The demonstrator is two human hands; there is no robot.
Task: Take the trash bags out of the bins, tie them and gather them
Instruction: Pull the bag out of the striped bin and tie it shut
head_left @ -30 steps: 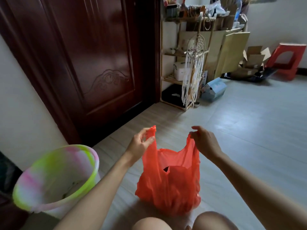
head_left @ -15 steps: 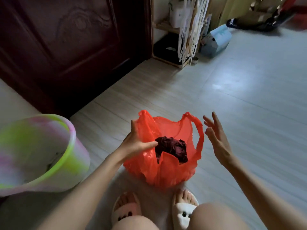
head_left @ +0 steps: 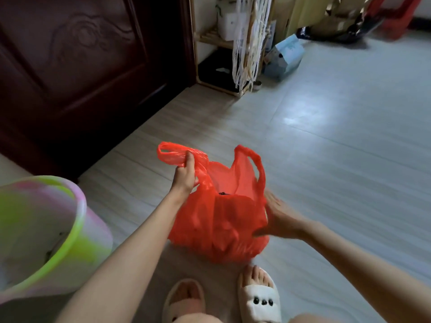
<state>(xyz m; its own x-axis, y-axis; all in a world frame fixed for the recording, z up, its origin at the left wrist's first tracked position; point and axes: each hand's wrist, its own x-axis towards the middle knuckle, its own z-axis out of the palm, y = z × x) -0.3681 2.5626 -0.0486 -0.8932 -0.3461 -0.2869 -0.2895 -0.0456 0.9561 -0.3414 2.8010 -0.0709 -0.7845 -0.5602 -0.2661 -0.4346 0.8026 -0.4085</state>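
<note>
A: Entry: the red trash bag (head_left: 219, 224) sits on the pale floor (head_left: 326, 159), just in front of the person's two slippered feet. It is out of the bin and its mouth is untied, gaping upward. Something dark shows inside, too little of it to name.

B: Hands?

A: The left hand (head_left: 185, 174) is clenched round the bag's left handle loop, pulling it up and to the left; the loop sticks out past the fingers. The right hand (head_left: 279, 217) lies against the bag's right side, low down. It is motion-blurred. Fingers look spread and fairly straight, thumb under the bulge, so it presses rather than grasps.

B: The right handle loop?

A: Free, standing upright above the right hand, held by nothing.

B: The bin?

A: The bin (head_left: 46, 229), swirled in green, pink and white, is at the lower left, near the left forearm but apart from the bag. It appears tilted toward the viewer; a few dark specks show inside.

B: Surroundings?

A: A dark carved wooden door (head_left: 81, 61) fills the upper left. Beside it a wooden shelf unit (head_left: 217, 43) stands against the far wall, with white fringed cords (head_left: 245, 59) hanging in front. A light blue box (head_left: 285, 57) lies on the floor just right of that.
</note>
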